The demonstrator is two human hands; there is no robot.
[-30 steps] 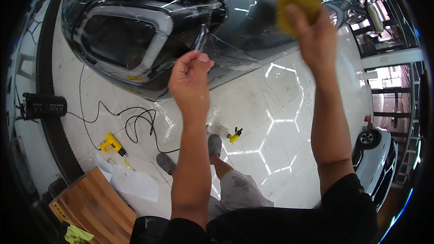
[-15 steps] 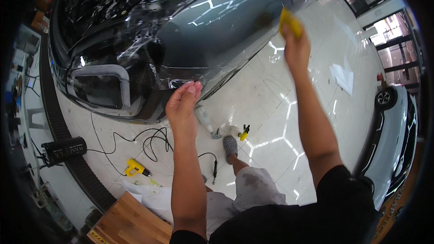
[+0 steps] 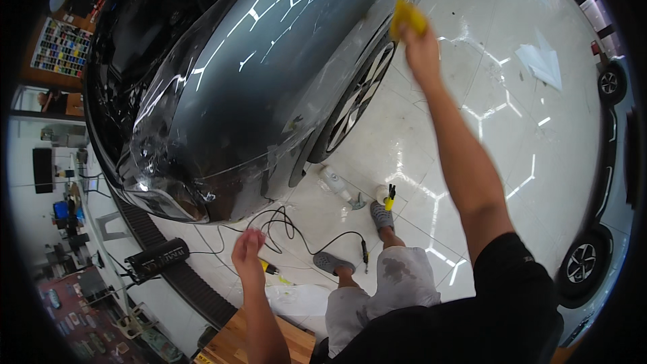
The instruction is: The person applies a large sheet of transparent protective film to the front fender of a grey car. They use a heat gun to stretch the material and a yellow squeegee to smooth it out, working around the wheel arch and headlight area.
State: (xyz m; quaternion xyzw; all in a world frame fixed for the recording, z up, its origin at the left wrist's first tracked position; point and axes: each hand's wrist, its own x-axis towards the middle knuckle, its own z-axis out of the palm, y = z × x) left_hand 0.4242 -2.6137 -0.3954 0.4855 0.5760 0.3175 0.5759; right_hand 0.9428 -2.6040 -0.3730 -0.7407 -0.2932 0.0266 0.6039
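My right hand (image 3: 421,44) grips a yellow squeegee (image 3: 406,19) and is out beside the far part of the dark grey car fender (image 3: 249,74), above the front wheel (image 3: 360,98). Clear film (image 3: 153,138) lies over the fender, wrinkled toward the headlight and along the lower edge. Below the car's front corner, my left hand (image 3: 249,251) has its fingertips pinched together. Whatever is between them, if anything, is too blurred to make out.
On the floor lie a white spray bottle (image 3: 342,187), a looped black cable (image 3: 280,226) and pale sheets (image 3: 541,64). Another bottle with a yellow and black top (image 3: 389,197) stands near my foot. A wooden box (image 3: 259,340) is at lower left; another car (image 3: 610,182) stands right.
My view has shifted, showing more of the fender and the wheel. My left hand has come away from the car's front corner, down and toward me. The right hand still holds the squeegee.
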